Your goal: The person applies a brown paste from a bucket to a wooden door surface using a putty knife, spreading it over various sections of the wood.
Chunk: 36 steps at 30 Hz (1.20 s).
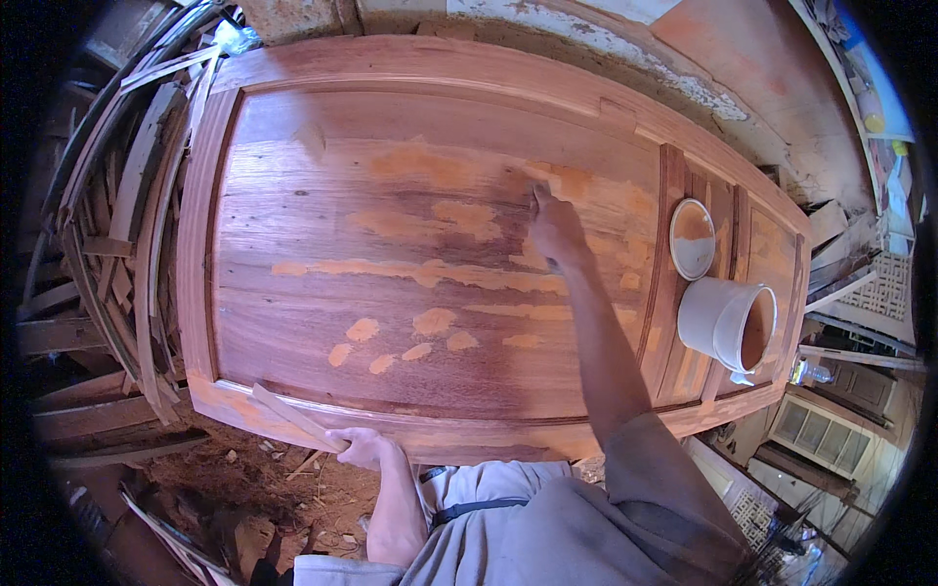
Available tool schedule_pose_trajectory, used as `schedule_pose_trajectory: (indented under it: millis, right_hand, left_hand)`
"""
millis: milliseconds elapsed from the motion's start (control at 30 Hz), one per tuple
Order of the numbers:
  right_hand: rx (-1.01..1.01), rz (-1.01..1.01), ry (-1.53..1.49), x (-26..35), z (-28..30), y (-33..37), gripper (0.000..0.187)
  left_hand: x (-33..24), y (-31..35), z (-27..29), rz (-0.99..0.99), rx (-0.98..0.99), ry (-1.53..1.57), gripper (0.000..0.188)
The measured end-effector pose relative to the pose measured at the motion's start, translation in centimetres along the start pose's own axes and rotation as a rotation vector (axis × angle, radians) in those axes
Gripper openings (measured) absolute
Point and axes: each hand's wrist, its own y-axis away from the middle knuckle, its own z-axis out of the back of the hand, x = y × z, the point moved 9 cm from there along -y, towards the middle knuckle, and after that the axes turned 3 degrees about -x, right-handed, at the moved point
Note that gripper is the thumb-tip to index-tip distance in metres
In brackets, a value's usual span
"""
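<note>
A large reddish-brown wooden door panel (283, 225) lies in front of me, with orange filler patches (420, 273) smeared in streaks and blobs over its face. My right hand (559, 232) reaches to the upper middle of the panel, closed around what looks like a putty knife (535, 195); most of the tool is hidden by the fingers. Its tip is at the edge of a filler patch. At the near edge, my left hand (362, 446) grips one end of a flat wooden strip (293, 415), which slants up and left over the door's frame.
A white bucket (705, 317) with orange filler inside lies or tilts on the right panels, its round lid (693, 244) beside it. Scrap wood (137, 215) is heaped at the left. Shavings cover the floor (254, 479). A wall (606, 44) runs behind the door.
</note>
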Motion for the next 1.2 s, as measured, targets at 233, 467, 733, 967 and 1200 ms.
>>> schedule_pose_trajectory:
  millis: [233, 467, 733, 967, 1200]
  right_hand:
    - [0.331, 0.217, 0.094, 3.7, 5.4, -4.9, 0.032]
    - [0.459, 0.528, 0.384, 4.1, 5.4, -5.6, 0.033]
    - [0.452, 0.667, 0.333, -2.5, 5.6, -6.1, 0.033]
    - [0.509, 0.566, 0.379, -6.6, 7.4, -6.2, 0.033]
    - [0.563, 0.084, 0.148, -9.9, 11.9, 2.2, 0.042]
  left_hand:
    - [-0.2, 0.0, -0.1, 0.027, 0.016, -0.009, 0.08]
    - [-0.7, 0.0, 0.2, -0.028, -0.009, -0.052, 0.082]
    - [-0.2, -0.5, -0.4, -0.022, 0.004, -0.012, 0.084]
    - [-0.3, -0.2, -0.2, -0.007, 0.033, -0.008, 0.087]
    - [-0.8, -0.1, 1.0, -0.019, -0.001, 0.02, 0.084]
